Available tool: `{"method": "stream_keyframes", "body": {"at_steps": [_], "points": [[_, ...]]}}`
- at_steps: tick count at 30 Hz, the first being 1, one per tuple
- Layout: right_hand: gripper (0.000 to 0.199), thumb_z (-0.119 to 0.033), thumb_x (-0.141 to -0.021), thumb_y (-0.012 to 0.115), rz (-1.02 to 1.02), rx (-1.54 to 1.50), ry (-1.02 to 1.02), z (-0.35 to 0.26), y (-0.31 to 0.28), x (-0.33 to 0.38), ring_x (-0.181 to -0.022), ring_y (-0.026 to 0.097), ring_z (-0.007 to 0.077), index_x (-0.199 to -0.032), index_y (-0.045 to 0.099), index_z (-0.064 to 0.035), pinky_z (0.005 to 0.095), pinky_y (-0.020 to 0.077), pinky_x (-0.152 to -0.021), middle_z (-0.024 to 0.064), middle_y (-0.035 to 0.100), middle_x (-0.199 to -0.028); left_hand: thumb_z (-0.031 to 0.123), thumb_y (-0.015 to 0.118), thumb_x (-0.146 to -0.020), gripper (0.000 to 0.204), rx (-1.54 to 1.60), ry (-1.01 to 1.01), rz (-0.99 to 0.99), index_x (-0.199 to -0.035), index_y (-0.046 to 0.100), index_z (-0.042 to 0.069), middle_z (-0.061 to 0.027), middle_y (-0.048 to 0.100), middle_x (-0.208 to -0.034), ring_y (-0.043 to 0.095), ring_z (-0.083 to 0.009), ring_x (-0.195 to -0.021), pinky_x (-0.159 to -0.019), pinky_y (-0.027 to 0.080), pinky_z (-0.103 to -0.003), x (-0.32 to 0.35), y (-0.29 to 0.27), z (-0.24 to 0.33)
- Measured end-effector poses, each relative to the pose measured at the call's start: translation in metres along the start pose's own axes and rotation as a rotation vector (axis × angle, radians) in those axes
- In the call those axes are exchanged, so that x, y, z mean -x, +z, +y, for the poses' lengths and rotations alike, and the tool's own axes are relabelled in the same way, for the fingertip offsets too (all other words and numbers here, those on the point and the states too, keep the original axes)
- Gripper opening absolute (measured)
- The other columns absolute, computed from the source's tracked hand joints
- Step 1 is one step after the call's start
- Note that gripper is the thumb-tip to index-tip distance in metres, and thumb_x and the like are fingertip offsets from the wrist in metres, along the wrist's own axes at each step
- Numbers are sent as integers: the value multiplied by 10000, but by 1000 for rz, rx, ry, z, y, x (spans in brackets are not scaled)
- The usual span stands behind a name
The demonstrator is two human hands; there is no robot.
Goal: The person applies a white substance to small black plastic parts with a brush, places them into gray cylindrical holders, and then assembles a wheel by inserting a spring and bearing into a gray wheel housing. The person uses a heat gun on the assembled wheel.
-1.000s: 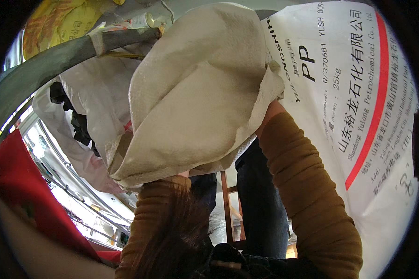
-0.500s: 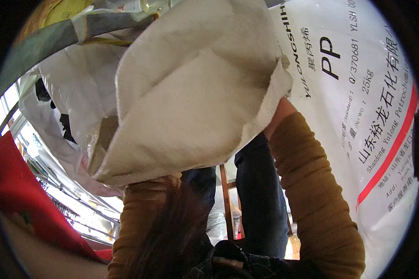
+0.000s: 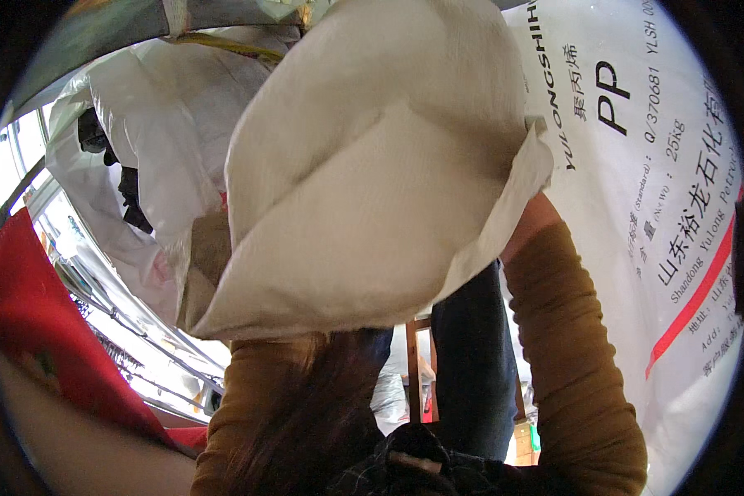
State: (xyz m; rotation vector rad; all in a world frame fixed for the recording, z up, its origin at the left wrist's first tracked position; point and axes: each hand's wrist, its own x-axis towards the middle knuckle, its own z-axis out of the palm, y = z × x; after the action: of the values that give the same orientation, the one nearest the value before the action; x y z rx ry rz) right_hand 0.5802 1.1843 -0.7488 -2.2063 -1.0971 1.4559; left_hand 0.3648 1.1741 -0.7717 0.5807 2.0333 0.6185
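Observation:
A large piece of thick beige cloth (image 3: 372, 190), rounded and folded with a crease across it, fills the middle of the head view, raised over my lap. My right hand (image 3: 534, 221) is at its right edge, where the rim is turned up; only the back of the hand and wrist show, and the fingers are hidden behind the cloth. My left forearm (image 3: 264, 372), in a ribbed brown sleeve, runs up under the cloth's lower left edge. The cloth covers that hand entirely. A darker flap (image 3: 207, 256) shows at the cloth's left side.
To the right stands a big white printed sack (image 3: 603, 215) with a red stripe. White plastic bags (image 3: 157, 124) with black pieces showing lie on the left, beneath a grey curved bar (image 3: 91, 50). Red cloth (image 3: 41, 322) is at far left. My dark-trousered leg (image 3: 471, 355) is below.
The cloth and both forearms have shifted slightly right and down in the picture. The sack and bags have also shifted in the picture, so the view itself has moved.

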Motion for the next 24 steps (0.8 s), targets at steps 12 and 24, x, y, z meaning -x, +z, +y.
{"method": "stream_keyframes", "body": {"at_steps": [12,24], "points": [[492,-352,-960,536,-67,-538,172,24,-16,45,-1254,452,258,-1385,407,-140,404,398,-1037,74,455,-1382,227,648,-849,380,-210,143,-62,-1175,614,35,-149,607,-1208,554,-261,-1131,-952,429,-376,17,-10,-2],[529,-354,-973,536,-239,-1308,327,9,22,175,-1286,424,238,-1429,359,-152,400,389,-1048,52,418,-1433,239,657,-845,402,-640,544,-169,-1186,611,30,-166,599,-1244,545,-268,-1165,-966,423,-380,151,-57,81]]}}
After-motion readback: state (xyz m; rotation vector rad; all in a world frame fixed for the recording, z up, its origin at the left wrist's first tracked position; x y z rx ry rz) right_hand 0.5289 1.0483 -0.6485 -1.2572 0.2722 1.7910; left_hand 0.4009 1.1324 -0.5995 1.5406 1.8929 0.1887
